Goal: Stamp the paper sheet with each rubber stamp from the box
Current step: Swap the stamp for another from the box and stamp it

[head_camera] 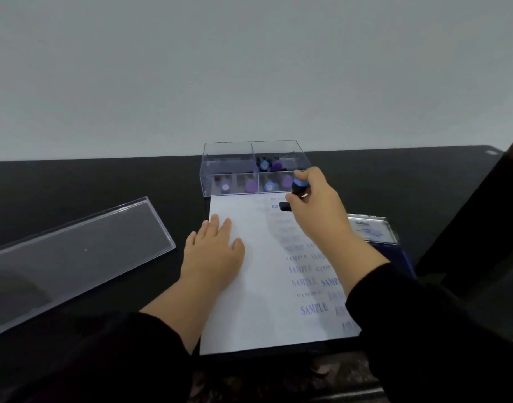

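Surface: black table (104, 181), grey wall behind
Left hand (213, 248): flat, fingers straight, pressing paper sheet (249, 301)
Right hand (316, 205): gripping black rubber stamp (296, 194) on sheet's top, beside clear box (229, 170)

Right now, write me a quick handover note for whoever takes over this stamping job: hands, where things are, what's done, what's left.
Left hand: open, lying flat on the paper sheet, holding it down.
Right hand: fingers grip a blue-topped rubber stamp at the sheet's far right corner, beside blue AIR MAIL prints.
Clear box: at the sheet's far edge, open, with blue- and purple-capped stamps inside. Its lid lies to the left on the black table.
Ink pad: right of the sheet.
Done: SAMPLE and AIR MAIL prints run down the right side.
Left: I cannot tell which stamps in the box are unused; the sheet's left half is blank.
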A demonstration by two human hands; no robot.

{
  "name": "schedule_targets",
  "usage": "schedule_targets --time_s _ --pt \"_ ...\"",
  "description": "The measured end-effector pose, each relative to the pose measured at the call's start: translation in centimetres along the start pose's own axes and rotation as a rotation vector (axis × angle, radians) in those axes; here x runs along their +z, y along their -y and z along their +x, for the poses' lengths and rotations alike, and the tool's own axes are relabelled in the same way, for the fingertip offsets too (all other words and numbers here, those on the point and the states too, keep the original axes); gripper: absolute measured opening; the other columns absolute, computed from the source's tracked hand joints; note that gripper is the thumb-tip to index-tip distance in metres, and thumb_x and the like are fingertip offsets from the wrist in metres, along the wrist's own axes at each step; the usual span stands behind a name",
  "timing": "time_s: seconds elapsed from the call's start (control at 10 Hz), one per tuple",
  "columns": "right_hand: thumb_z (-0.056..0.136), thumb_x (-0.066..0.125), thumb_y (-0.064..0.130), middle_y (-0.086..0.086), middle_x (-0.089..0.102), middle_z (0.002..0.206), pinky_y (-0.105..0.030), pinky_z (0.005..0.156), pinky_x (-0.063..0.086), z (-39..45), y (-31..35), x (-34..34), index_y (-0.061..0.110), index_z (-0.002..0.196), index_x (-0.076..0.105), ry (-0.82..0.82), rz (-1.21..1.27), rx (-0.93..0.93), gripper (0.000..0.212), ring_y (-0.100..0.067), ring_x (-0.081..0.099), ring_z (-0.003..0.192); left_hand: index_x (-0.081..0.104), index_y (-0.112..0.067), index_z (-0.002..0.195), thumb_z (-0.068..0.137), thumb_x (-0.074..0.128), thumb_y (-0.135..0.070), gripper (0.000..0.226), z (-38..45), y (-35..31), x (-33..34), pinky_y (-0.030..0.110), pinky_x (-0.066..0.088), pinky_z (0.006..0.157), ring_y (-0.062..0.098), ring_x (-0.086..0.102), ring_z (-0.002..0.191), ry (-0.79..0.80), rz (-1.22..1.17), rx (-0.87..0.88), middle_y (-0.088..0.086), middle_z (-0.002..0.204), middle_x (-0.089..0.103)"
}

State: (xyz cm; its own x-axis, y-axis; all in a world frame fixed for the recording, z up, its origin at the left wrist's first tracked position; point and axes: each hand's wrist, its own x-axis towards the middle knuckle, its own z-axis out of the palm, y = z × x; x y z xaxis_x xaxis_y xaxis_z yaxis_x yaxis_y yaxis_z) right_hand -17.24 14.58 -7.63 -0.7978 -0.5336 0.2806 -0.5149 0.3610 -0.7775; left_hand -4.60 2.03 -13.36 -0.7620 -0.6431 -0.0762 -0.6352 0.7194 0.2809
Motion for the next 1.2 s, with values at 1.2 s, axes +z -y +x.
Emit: schedule_targets --time_s 1.2 --pt "0.092 0.056 0.015 0.007 0.058 0.106 -0.026 0.072 0.041 2.3 -1.2 6.2 0.020 0.119 0.049 0.136 -0.149 -0.082 0.028 -0.013 0.050 0.083 0.001 -0.025 0.152 0.101 0.019 -0.039 0.056 0.5 0.1 0.1 0.036 -0.004 0.117 0.015 -0.008 0.146 0.025 0.029 -0.010 -0.001 0.159 -0.009"
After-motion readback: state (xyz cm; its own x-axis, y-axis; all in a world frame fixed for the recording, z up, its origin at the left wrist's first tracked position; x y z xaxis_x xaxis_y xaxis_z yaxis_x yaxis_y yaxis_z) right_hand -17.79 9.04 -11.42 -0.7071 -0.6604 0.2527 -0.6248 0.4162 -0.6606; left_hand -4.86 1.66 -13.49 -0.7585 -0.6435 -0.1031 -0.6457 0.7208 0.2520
